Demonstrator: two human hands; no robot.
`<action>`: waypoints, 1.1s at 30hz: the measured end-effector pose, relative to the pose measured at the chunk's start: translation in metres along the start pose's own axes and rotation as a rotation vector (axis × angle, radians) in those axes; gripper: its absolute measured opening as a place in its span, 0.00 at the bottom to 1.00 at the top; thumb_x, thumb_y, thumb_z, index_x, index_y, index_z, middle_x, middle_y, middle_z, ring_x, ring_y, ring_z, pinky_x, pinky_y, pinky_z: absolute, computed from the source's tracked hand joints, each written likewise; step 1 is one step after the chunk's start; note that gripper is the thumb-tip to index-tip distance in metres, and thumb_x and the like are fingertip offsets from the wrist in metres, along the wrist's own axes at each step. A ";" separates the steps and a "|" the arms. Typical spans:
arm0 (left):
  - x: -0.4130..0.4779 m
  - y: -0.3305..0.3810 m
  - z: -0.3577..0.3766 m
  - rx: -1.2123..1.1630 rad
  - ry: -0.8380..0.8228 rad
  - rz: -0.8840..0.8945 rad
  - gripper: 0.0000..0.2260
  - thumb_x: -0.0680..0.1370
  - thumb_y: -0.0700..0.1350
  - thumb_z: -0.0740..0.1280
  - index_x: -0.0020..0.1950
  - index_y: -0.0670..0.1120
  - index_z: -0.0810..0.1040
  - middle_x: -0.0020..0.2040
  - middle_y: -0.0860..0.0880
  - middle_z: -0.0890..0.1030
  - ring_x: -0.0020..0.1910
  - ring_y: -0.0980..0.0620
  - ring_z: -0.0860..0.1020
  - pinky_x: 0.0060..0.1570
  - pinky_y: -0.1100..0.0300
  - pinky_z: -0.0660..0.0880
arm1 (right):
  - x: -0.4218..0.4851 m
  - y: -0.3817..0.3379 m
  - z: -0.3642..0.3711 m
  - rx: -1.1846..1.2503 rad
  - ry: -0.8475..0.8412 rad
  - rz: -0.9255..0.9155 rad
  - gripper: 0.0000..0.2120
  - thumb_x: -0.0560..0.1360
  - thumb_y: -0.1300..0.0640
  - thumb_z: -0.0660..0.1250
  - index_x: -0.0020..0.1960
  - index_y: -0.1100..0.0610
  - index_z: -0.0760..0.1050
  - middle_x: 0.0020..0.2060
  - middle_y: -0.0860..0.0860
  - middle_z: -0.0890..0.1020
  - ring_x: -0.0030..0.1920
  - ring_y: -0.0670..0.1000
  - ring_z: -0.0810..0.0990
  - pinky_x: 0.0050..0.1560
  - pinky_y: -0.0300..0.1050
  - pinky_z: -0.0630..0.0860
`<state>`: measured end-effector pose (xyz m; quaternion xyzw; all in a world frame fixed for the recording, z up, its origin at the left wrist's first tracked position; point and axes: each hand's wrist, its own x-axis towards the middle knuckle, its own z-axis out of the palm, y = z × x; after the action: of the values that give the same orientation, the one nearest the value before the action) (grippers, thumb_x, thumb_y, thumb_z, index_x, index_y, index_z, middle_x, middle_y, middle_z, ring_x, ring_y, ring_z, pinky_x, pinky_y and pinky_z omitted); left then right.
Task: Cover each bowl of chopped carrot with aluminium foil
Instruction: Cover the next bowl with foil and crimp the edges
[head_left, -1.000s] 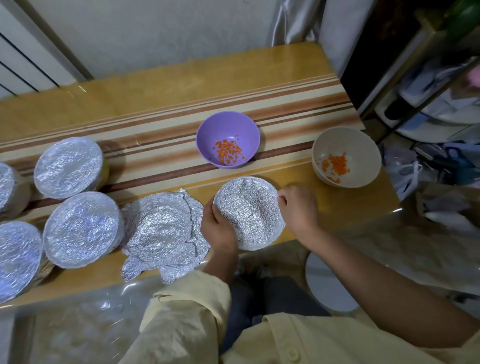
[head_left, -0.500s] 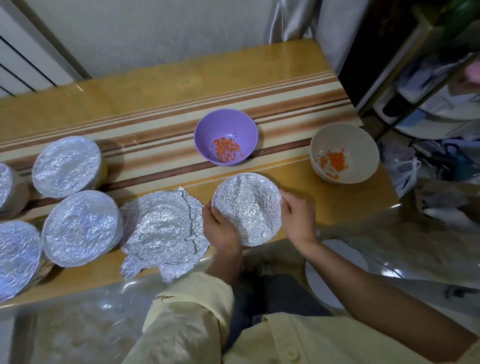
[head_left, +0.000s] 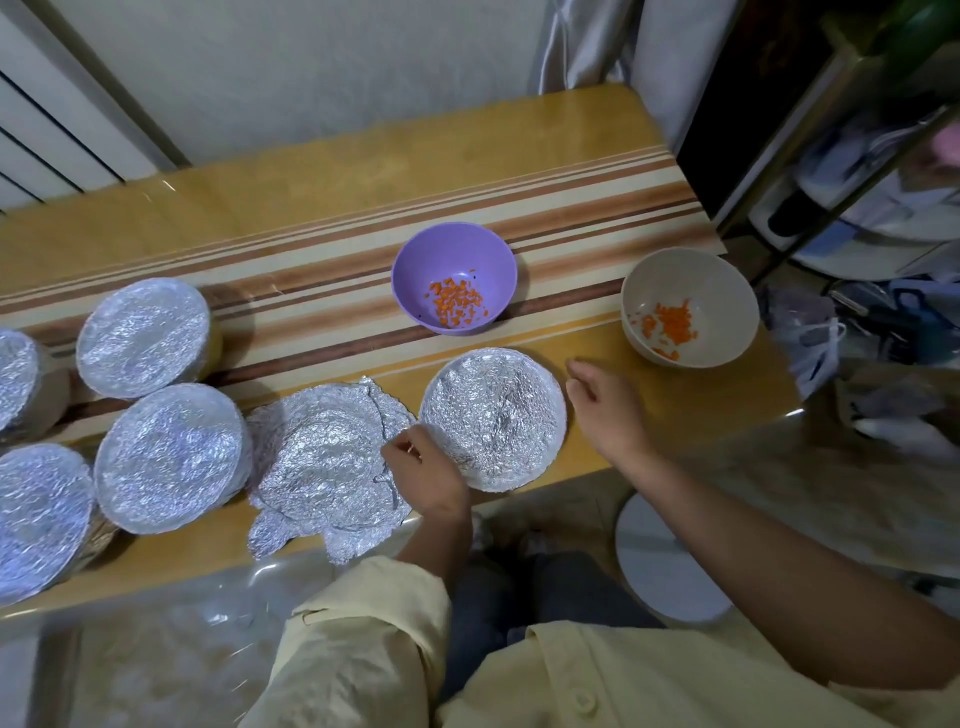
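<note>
A foil-covered bowl (head_left: 492, 418) stands near the table's front edge between my hands. My left hand (head_left: 423, 467) lies at its left, fingers curled on the right edge of a stack of loose crumpled foil sheets (head_left: 322, 457), pinching it. My right hand (head_left: 602, 400) hovers just right of the covered bowl, fingers loosely curled, holding nothing. Two bowls of chopped carrot stand uncovered: a purple bowl (head_left: 454, 275) behind and a beige bowl (head_left: 688, 306) at the right end. Several more foil-covered bowls (head_left: 169, 457) sit at the left.
The wooden table (head_left: 311, 208) with a striped band ends just right of the beige bowl. A cluttered metal shelf (head_left: 857, 182) stands beyond that edge. A white round stool (head_left: 670, 566) is below the table by my right arm. A wall runs behind.
Both hands have let go of the covered bowl's rim. My left hand moved left onto the loose foil; my right hand lifted off to the right.
</note>
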<state>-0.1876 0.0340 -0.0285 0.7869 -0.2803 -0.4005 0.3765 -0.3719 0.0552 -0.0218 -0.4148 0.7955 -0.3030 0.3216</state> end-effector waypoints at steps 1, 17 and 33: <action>0.003 0.001 0.000 -0.039 -0.037 0.019 0.10 0.84 0.46 0.58 0.61 0.41 0.73 0.53 0.46 0.76 0.52 0.48 0.73 0.53 0.59 0.66 | -0.004 0.002 0.002 -0.017 0.021 -0.026 0.17 0.80 0.59 0.59 0.66 0.60 0.74 0.60 0.52 0.79 0.61 0.50 0.76 0.55 0.33 0.65; 0.010 -0.003 0.012 0.013 -0.161 0.235 0.14 0.86 0.39 0.54 0.52 0.32 0.77 0.41 0.44 0.74 0.42 0.48 0.69 0.42 0.59 0.61 | -0.004 -0.004 -0.007 -0.306 0.063 -0.222 0.12 0.77 0.59 0.63 0.57 0.57 0.81 0.47 0.55 0.84 0.46 0.55 0.81 0.47 0.49 0.77; 0.013 -0.002 0.010 -0.005 -0.192 0.202 0.14 0.85 0.40 0.54 0.51 0.33 0.76 0.44 0.35 0.76 0.40 0.50 0.68 0.41 0.57 0.62 | 0.005 -0.015 -0.003 -0.214 -0.074 -0.235 0.20 0.79 0.58 0.62 0.70 0.59 0.70 0.64 0.57 0.77 0.61 0.56 0.77 0.62 0.51 0.72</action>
<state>-0.1889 0.0216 -0.0402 0.7118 -0.3916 -0.4348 0.3884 -0.3697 0.0445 -0.0104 -0.5476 0.7568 -0.2364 0.2672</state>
